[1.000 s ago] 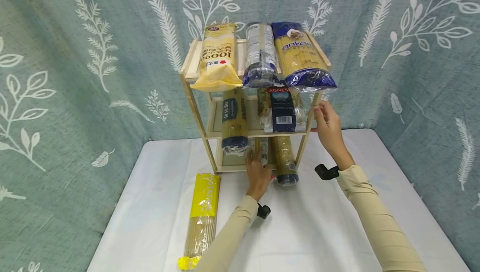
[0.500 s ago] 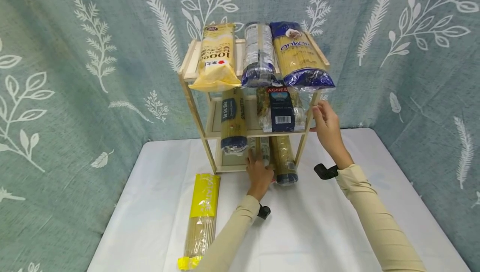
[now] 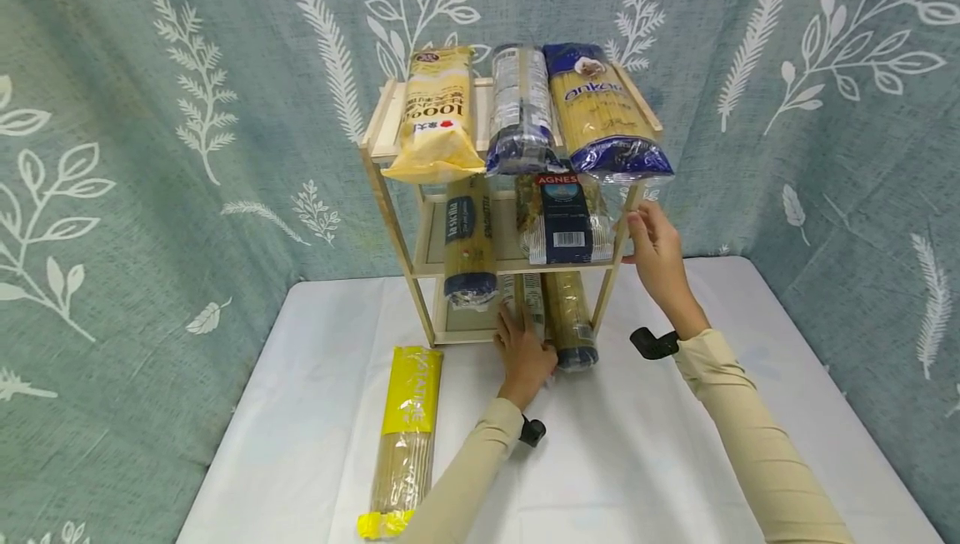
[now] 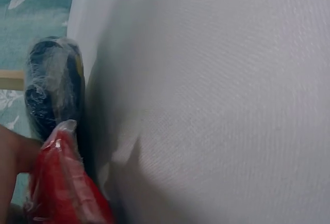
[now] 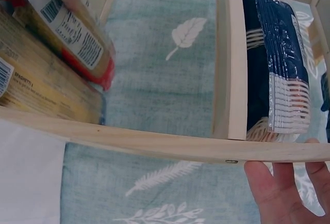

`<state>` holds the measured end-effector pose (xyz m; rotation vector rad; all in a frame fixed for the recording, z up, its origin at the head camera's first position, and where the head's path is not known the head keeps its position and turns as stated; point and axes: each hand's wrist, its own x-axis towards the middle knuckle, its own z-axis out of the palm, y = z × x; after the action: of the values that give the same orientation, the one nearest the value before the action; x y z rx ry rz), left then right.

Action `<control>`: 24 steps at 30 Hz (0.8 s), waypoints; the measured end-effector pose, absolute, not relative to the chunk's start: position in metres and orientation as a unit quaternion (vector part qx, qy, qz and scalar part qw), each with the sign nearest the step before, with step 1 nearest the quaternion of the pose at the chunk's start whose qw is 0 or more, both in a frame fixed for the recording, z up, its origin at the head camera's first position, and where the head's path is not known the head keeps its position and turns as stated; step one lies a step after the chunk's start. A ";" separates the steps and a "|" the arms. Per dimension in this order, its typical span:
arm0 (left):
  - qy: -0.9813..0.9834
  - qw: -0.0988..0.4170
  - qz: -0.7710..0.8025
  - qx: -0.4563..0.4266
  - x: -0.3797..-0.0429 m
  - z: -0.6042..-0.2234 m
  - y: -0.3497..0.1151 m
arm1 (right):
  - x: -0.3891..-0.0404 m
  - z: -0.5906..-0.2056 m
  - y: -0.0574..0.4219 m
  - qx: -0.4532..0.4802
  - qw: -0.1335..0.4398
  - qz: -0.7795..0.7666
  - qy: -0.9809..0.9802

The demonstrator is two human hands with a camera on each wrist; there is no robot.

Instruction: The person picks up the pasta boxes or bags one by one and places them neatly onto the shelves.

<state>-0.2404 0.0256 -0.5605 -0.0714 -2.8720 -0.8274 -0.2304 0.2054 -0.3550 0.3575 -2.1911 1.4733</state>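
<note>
On the rack's bottom shelf my left hand [image 3: 527,358] grips a pasta packet [image 3: 533,298] with red ends and a white label. Its red end [image 4: 64,182] shows beside my thumb in the left wrist view. Close to its right lies a spaghetti packet [image 3: 570,319] with a dark blue end sticking out over the shelf front. My right hand [image 3: 660,257] holds the right front post of the wooden rack [image 3: 611,277]; its fingertips [image 5: 283,177] lie at the wood's edge in the right wrist view.
A yellow pasta packet [image 3: 408,436] lies on the white table [image 3: 637,461] at the left. The middle shelf bears a La Sicilia packet [image 3: 470,236] and an Agnesi bag [image 3: 564,223]. Three packets, including the Ankara one [image 3: 603,111], lie on top. Curtains [image 3: 187,111] stand behind.
My left hand has shifted slightly right, with the red-ended pasta packet tilting and moving toward the spaghetti packet beside it. The right hand stays on the post.
</note>
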 end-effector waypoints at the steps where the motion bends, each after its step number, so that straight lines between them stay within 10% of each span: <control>1: -0.958 0.073 -0.277 -0.026 -0.239 -0.561 0.025 | -0.230 -0.355 0.205 0.131 0.236 0.538 -0.798; 24: -0.935 0.091 -0.332 -0.081 -0.225 -0.553 0.003 | -0.231 -0.356 0.206 0.134 0.230 0.547 -0.794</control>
<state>-0.2253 0.0030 -0.5531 -0.2410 -2.7788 -0.9870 -0.2312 0.2059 -0.3558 0.3696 -2.1828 1.5049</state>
